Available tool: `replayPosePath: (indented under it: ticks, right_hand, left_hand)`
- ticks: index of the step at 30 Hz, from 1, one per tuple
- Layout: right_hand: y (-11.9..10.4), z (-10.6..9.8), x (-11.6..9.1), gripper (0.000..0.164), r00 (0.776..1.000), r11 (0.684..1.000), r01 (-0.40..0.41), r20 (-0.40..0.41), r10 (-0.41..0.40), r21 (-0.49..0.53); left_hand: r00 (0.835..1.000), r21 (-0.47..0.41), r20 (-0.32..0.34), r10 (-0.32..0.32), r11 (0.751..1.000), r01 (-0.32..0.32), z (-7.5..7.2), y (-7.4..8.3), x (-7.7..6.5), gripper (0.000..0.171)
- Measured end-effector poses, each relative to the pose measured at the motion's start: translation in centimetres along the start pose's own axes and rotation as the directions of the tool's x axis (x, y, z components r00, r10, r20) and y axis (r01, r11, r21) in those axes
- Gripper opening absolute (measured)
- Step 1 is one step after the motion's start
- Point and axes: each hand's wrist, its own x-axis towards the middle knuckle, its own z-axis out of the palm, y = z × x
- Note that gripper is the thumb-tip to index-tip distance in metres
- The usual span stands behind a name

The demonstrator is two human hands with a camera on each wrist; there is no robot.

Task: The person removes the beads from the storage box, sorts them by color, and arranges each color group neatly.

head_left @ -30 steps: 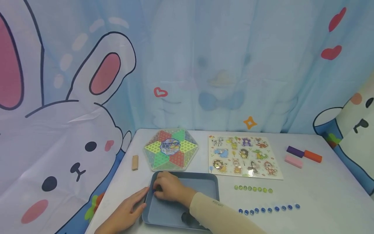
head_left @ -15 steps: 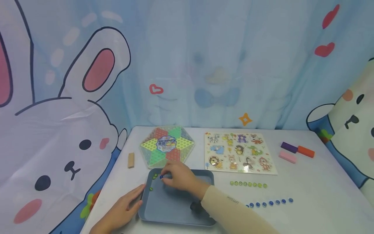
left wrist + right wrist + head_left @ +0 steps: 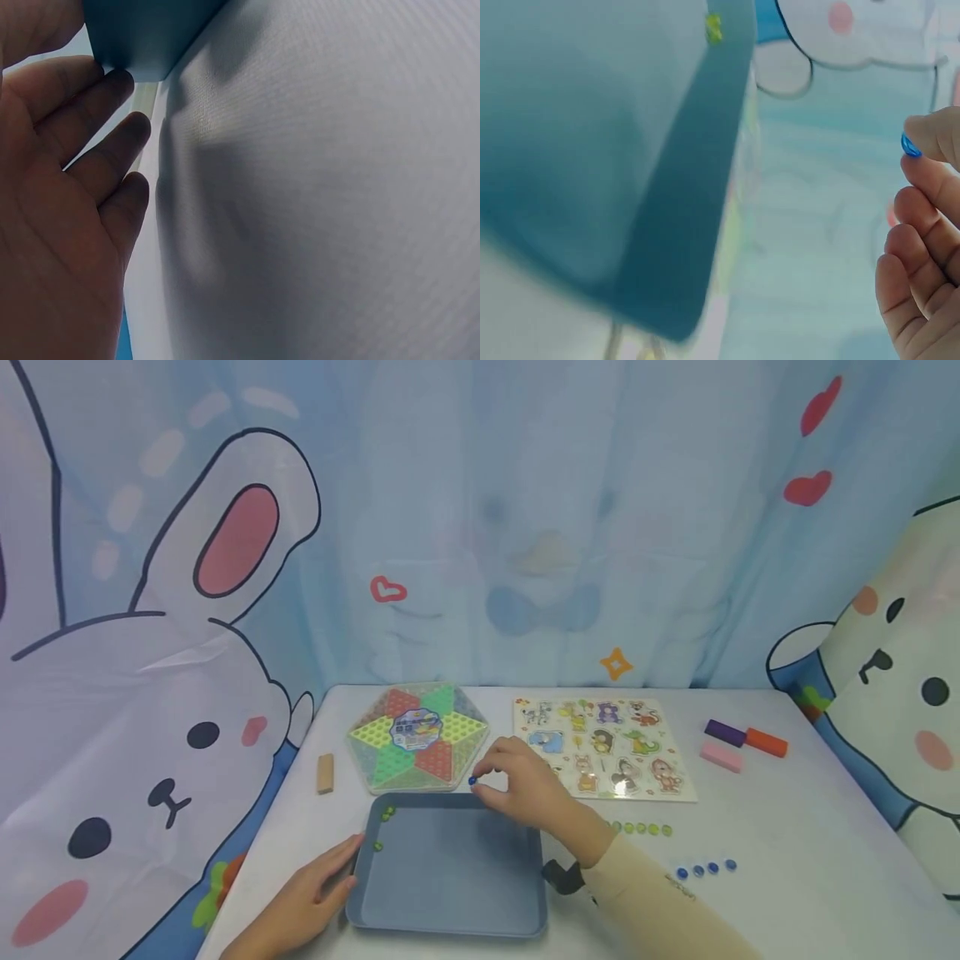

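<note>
My right hand (image 3: 528, 785) pinches a small blue glass bead (image 3: 472, 781) between thumb and fingertips, above the far edge of the blue-grey tray (image 3: 457, 877). In the right wrist view the bead (image 3: 910, 145) shows as a shiny, flattened piece at the fingertips. My left hand (image 3: 303, 893) lies along the tray's left side, fingers extended; the left wrist view has its fingertips touching the tray wall (image 3: 142, 37). Several green beads (image 3: 387, 813) lie inside the tray near its far left corner.
Right of the tray are a row of yellow-green beads (image 3: 641, 829) and a row of blue beads (image 3: 707, 868), both partly covered by my right arm. Behind stand a hexagonal game board (image 3: 416, 735) and an animal puzzle (image 3: 600, 739). A wooden block (image 3: 325, 773) and coloured blocks (image 3: 722, 756) lie at the sides.
My right hand has lifted the blue bead from the tray's far left corner and carried it rightward past the far rim. The left hand keeps its place at the tray; the view has shifted slightly.
</note>
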Motion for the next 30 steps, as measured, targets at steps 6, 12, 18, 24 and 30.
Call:
replayPosePath:
  ticks: [6,12,18,24,30]
  right_hand:
    - [2.3,-3.6,-2.3,0.013,0.996,0.998,-0.016,-0.093,0.009,-0.068]
    - [4.3,-7.2,-5.1,0.013,0.985,0.986,-0.126,-0.133,0.111,-0.109]
    - [6.7,-10.0,-8.7,0.014,0.956,0.943,-0.273,-0.167,0.243,-0.19]
    - [8.9,-12.8,-12.8,0.019,0.91,0.886,-0.403,-0.207,0.36,-0.23]
    - [11.0,-14.5,-16.7,0.023,0.852,0.816,-0.519,-0.222,0.474,-0.253]
  left_hand:
    - [1.0,-0.018,0.025,-0.009,1.0,0.01,0.0,-0.1,0.1,0.061]
    - [0.999,-0.041,0.036,-0.021,0.999,0.023,-0.2,0.3,0.0,0.061]
    - [0.999,-0.049,0.033,-0.015,0.999,0.017,-0.3,0.2,-0.2,0.06]
    - [0.999,-0.046,0.043,-0.024,0.999,0.026,-0.3,0.3,-0.1,0.062]
    - [0.999,-0.033,0.043,-0.03,0.999,0.032,-0.2,0.3,-0.1,0.062]
